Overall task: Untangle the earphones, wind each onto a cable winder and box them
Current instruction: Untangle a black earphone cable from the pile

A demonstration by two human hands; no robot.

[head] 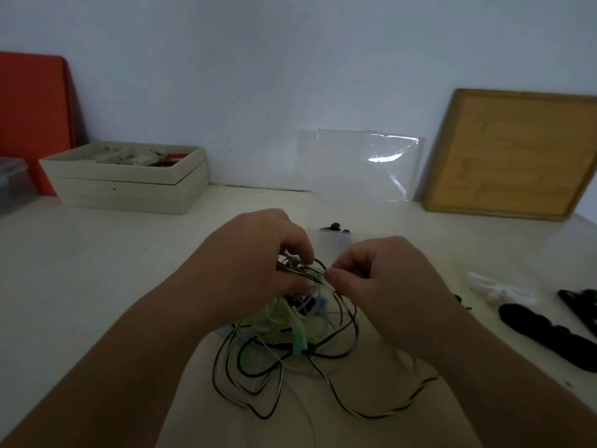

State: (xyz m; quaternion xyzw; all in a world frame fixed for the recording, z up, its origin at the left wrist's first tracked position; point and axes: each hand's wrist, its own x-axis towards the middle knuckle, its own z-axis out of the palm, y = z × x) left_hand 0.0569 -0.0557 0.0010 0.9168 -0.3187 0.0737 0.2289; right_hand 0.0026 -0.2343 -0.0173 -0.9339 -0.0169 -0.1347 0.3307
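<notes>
Both hands (255, 253) (384, 276) — pinch grip on earphones (298, 342)

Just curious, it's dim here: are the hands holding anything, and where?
Yes. Both hold the tangled bundle of black, white and green earphone cables near its top: the left hand grips several strands, the right hand pinches a thin strand.

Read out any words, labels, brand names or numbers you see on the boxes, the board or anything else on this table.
No readable text anywhere. The stacked beige box, clear lid, wooden board, white winder and earphone cables show no print; the bits inside the beige box are too blurred to tell.
</notes>
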